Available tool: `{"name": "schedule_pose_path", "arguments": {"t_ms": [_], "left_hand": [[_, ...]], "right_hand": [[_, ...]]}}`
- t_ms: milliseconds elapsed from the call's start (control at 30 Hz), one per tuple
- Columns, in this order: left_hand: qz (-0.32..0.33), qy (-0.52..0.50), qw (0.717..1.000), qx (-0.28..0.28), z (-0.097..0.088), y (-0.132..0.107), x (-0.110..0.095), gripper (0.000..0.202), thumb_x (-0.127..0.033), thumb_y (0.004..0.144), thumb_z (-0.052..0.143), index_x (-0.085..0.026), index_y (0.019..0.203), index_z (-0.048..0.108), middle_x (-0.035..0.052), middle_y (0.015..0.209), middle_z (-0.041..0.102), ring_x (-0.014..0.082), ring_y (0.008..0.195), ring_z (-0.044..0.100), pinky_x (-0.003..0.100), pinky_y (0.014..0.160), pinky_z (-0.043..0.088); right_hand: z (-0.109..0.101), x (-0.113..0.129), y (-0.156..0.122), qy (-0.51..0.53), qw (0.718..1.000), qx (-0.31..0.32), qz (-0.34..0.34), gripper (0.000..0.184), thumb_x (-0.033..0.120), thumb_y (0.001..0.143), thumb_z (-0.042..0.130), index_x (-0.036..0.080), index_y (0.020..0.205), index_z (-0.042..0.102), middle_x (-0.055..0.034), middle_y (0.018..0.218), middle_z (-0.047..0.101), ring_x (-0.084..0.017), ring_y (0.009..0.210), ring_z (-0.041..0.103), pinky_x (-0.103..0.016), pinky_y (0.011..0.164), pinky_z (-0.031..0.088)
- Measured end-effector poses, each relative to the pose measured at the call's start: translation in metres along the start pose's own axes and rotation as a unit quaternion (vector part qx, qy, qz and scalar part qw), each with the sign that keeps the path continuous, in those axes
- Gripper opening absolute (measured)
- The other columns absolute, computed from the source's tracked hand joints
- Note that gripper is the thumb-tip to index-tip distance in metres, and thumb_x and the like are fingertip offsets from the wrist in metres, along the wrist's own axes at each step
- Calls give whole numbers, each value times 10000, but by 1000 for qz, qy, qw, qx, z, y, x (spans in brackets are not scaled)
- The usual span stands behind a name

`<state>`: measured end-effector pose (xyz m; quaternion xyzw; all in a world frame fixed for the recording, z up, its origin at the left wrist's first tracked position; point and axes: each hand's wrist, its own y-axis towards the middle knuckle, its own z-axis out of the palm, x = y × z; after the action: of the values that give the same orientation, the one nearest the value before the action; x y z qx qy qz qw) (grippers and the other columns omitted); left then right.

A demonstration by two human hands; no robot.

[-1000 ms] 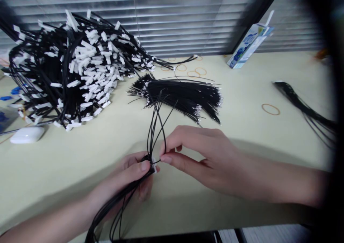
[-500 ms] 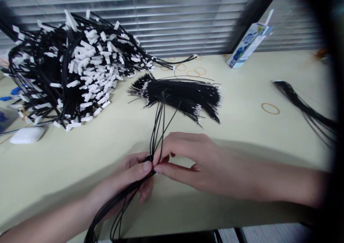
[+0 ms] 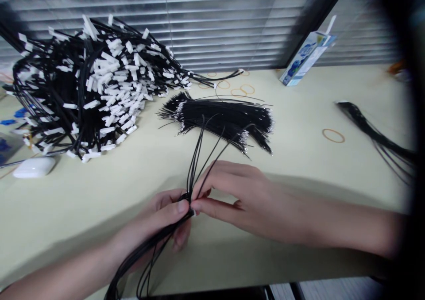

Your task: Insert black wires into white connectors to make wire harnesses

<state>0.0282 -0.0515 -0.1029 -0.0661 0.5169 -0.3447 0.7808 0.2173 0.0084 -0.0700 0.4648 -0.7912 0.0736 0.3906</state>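
Black wires (image 3: 146, 243) are held tight by the left hand (image 3: 161, 213) over the near side of the desk (image 3: 259, 264), slanting up from bottom left, loose tips pointing away. At the white plug (image 3: 194, 212), one wire (image 3: 212, 167) is pinched by the right hand (image 3: 237, 191).

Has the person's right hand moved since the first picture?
Yes. Judged against the blue-and-white carton, the right hand has shifted slightly left, closer to the left hand.
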Motion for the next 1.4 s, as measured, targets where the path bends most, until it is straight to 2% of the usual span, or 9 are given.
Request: {"name": "schedule_pose_path", "arguments": {"t_ms": [233,467,567,833,967,1100,1200,1267,1400], "left_hand": [[0,-5,1000,3,0,1,0,401,-513,764,636,-123,769,547,-13,464,475,75,422,416,193,445,301],[1,-13,1000,13,-2,3,2,392,-507,755,653,-129,761,548,-15,462,482,74,411,418,188,430,299],[-1,2,1000,14,-4,4,2,386,-498,761,649,-124,776,557,-20,461,479,71,406,417,185,432,311],[-10,30,999,8,-3,3,-1,397,-508,748,656,-123,788,565,-25,466,475,70,407,423,184,447,354],[1,5,1000,4,-2,2,-1,441,-511,703,701,-114,864,598,-32,473,466,61,416,413,168,445,339],[6,-6,1000,18,-3,1,1,433,-519,679,719,-119,802,606,-29,460,465,47,402,384,166,451,318],[14,-10,1000,8,-4,2,2,434,-530,687,705,-123,787,593,-33,448,445,55,403,377,176,451,314],[27,-20,999,-10,-6,2,3,422,-524,707,687,-126,798,579,-32,456,444,66,419,387,180,453,320],[58,-69,996,-27,-7,3,5,400,-510,723,676,-136,815,565,-53,450,408,64,417,372,179,446,327]], "right_hand": [[3,3,0,-16,999,-26,-27,241,291,903,462,142,915,651,8,926,633,-5,865,558,-111,813,428],[10,-7,2,-74,984,-46,-153,178,185,879,491,77,917,627,-22,946,633,-32,817,506,-138,785,430],[11,-11,1,-84,981,-42,-168,173,190,886,477,84,910,612,-12,933,623,-38,808,486,-152,796,421],[9,-8,0,-14,994,-2,-112,184,213,899,456,112,892,610,1,931,616,-14,828,498,-120,772,406],[6,-2,3,118,993,20,22,159,247,854,507,128,844,612,12,828,602,0,756,524,-106,696,419],[-16,-9,13,252,955,-91,128,228,348,831,553,121,830,570,14,734,578,6,632,516,-109,602,427],[-45,-31,21,148,965,-154,155,311,426,892,443,127,887,529,2,732,585,-3,633,520,-124,609,423],[-63,-49,24,10,975,-117,190,431,480,934,285,133,882,535,-14,773,601,-16,655,525,-143,619,412],[-77,-79,18,-141,958,-33,247,395,501,817,524,129,700,583,-7,626,549,-28,534,397,-182,554,257]]}}
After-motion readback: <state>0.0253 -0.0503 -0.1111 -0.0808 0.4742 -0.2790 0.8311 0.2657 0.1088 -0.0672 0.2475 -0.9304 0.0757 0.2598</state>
